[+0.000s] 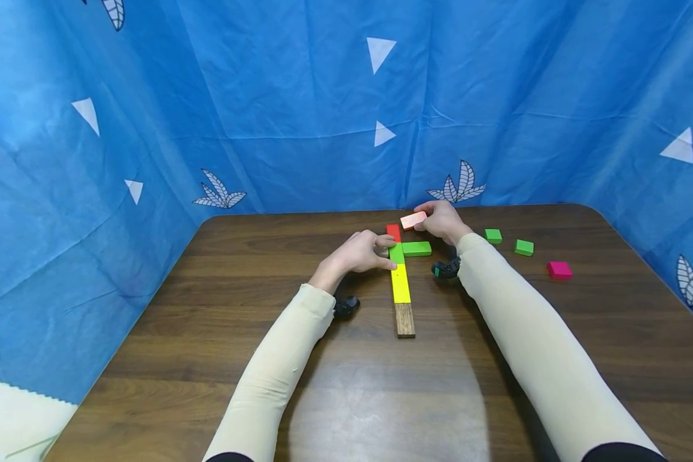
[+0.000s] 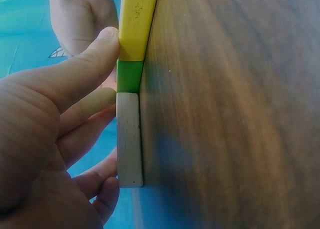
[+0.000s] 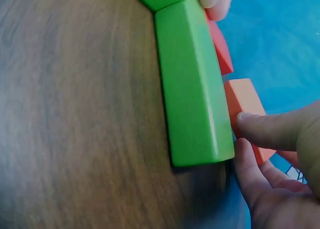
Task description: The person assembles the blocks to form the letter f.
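A row of flat blocks runs away from the person: brown wood block [image 1: 405, 319], yellow block [image 1: 400, 283], green block [image 1: 396, 254] and red block [image 1: 393, 231]. Another green block [image 1: 417, 249] sticks out to the right. My left hand [image 1: 360, 251] rests at the row's left side, thumb tip by the yellow-green joint and index fingertip near the green. Its other fingers lie behind a pale wooden block [image 2: 129, 139]. Between thumb and fingers my right hand [image 1: 443, 221] pinches an orange-pink block [image 3: 246, 101], just right of the red one.
On the table's right side lie two small green blocks [image 1: 493, 236] and a magenta block [image 1: 559, 270]. Black wrist devices [image 1: 446, 268] sit under both wrists. A blue patterned cloth [image 1: 300, 109] hangs behind the wooden table [image 1: 237, 256].
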Motion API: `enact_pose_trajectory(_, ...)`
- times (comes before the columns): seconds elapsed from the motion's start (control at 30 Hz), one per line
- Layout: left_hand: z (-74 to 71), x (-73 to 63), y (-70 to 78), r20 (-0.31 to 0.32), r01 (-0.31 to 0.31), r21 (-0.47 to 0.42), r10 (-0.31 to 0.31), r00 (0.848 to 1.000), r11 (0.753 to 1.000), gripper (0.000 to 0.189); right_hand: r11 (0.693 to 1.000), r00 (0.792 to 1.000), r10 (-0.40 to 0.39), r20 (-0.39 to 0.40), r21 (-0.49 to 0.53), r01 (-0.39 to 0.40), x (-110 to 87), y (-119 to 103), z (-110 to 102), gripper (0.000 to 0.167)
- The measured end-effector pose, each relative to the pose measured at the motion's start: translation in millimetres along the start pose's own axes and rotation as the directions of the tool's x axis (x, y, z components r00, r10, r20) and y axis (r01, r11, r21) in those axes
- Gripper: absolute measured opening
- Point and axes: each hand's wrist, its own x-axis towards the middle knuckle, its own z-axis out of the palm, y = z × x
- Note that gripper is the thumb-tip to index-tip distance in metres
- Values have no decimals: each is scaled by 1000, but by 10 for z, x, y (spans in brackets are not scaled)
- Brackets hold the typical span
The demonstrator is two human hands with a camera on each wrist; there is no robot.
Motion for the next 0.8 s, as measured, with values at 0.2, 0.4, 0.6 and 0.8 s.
enact_pose_trajectory(0.2,1,-2,5,5,14,1,-14,1000,1000,63,976,995,-88,53,-194,96,8,-27,-1,50)
enact_pose_trajectory(0.4,6,-3,10,0,20,10,-20,1000,1000,63,940,988,-117,96,-310,141,3,-58,30,49)
enact_pose_trajectory(0.6,14,1,1,3,12,4,-12,1000,1000,63,933,987,-126,97,-328,151,1,-62,64,50)
enact_pose_trajectory(0.8,7,0,3,-4,3,7,-3,1000,1000,62,935,988,-132,76,-321,150,23,-37,76,48)
